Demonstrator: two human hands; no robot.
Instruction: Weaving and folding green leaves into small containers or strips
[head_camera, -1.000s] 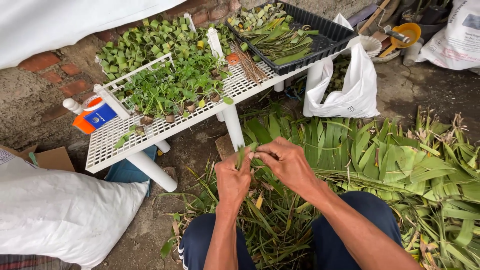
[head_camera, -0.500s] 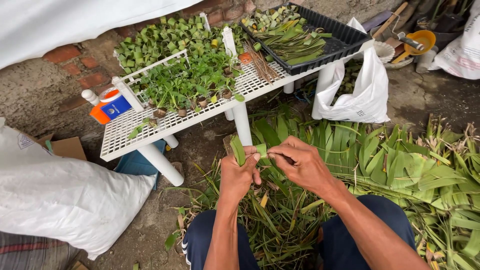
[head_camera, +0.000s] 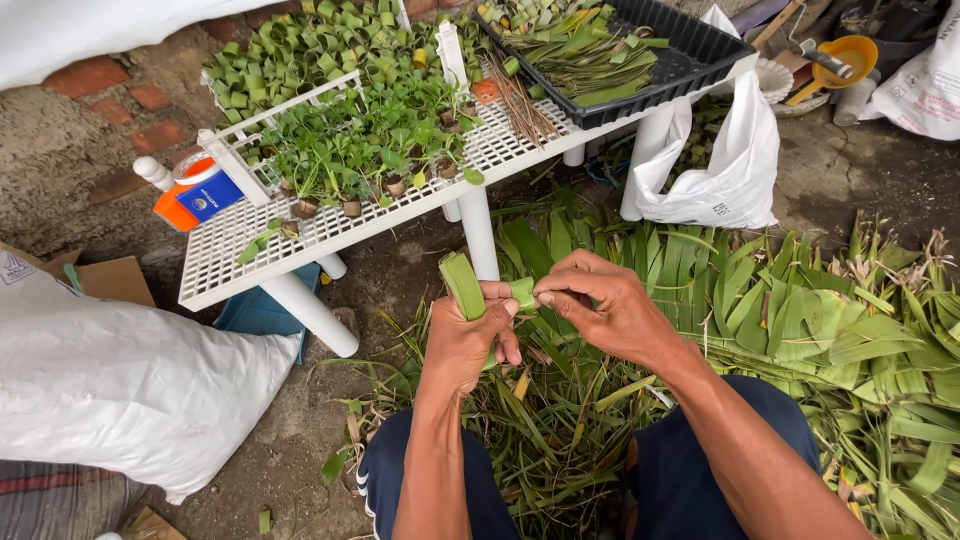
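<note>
Orange box with blue label (head_camera: 195, 197) at the white rack's left end, white plastic bag (head_camera: 715, 175) hanging off its right end, white sack (head_camera: 120, 385) on the ground at left, brown cardboard box (head_camera: 95, 280) behind it, printed white sack (head_camera: 925, 85) at top right

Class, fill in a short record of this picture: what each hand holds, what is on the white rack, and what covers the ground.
Left hand: grips a green leaf strip, upright.
Right hand: fingers pinch the strip's folded end.
White rack: seedlings, black tray of cut leaves.
Ground: long green leaves.
Beside rack: white bag.
</note>
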